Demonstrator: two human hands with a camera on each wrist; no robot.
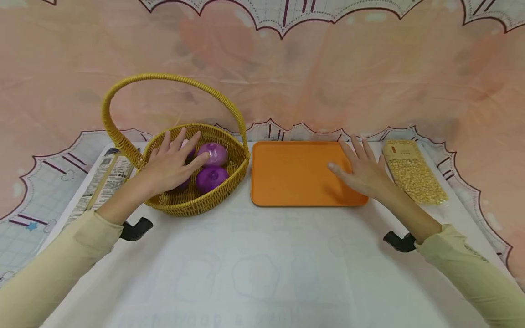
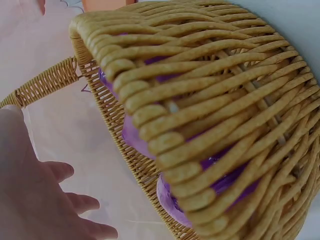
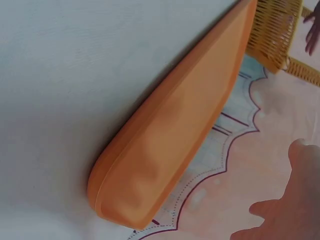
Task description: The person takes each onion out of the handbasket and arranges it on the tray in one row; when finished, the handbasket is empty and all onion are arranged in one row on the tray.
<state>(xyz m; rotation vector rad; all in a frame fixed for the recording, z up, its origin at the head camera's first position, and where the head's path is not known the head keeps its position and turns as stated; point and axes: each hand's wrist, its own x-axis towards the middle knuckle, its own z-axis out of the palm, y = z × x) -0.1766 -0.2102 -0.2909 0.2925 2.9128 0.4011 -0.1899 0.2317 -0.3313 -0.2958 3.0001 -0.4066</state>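
My left hand (image 1: 174,161) is spread above a yellow wicker basket (image 1: 197,207) with a tall arched handle (image 1: 172,78). Inside the basket lie purple onions, among them a paler one (image 1: 214,154) and a darker one (image 1: 212,179); the hand partly hides others. In the left wrist view the fingers (image 2: 80,202) are straight beside the basket's woven wall (image 2: 225,95), holding nothing. My right hand (image 1: 362,171), fingers spread, hovers over the right end of an orange tray (image 1: 295,175) and casts a shadow on it. Nothing lies on the tray in the head view.
A clear bag of yellow kernels (image 1: 416,173) lies right of the tray. Left of the basket is a flat printed package (image 1: 106,177), partly covered by the left arm. Both rest on a white table (image 1: 254,264), with a patterned peach cloth (image 1: 287,77) behind.
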